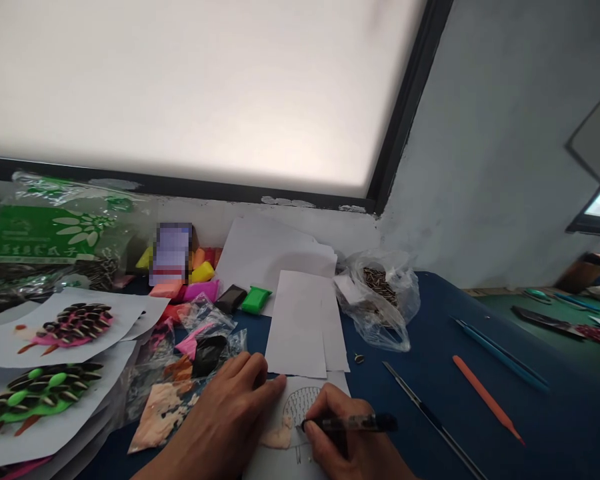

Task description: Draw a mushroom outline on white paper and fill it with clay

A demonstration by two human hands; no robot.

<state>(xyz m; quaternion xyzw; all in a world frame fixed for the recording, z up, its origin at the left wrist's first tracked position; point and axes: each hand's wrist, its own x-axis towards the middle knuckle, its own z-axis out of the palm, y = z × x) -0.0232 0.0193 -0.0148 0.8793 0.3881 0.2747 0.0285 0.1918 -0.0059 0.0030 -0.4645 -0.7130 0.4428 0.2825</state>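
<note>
My right hand (350,427) grips a dark pen (355,423) close to its tip, which is over a white sheet (275,463). On that sheet is a pencil-like outline drawing (300,400) of a rounded shape filled with small marks. Peach clay (277,437) is pressed flat along the drawing's left side. My left hand (230,400) lies across the sheet's left edge with its thumb stretched out; its other fingertips are partly hidden. Beside it lies an opened pack of peach clay (157,413).
Finished seed-and-clay pictures (70,327) are stacked at left, near a green-printed seed bag (40,230). Coloured clay packs (255,300) and blank paper (300,320) sit behind. A plastic bag of seeds (380,290), a craft knife (430,413), an orange tool (485,397) and blue tweezers (505,357) lie right.
</note>
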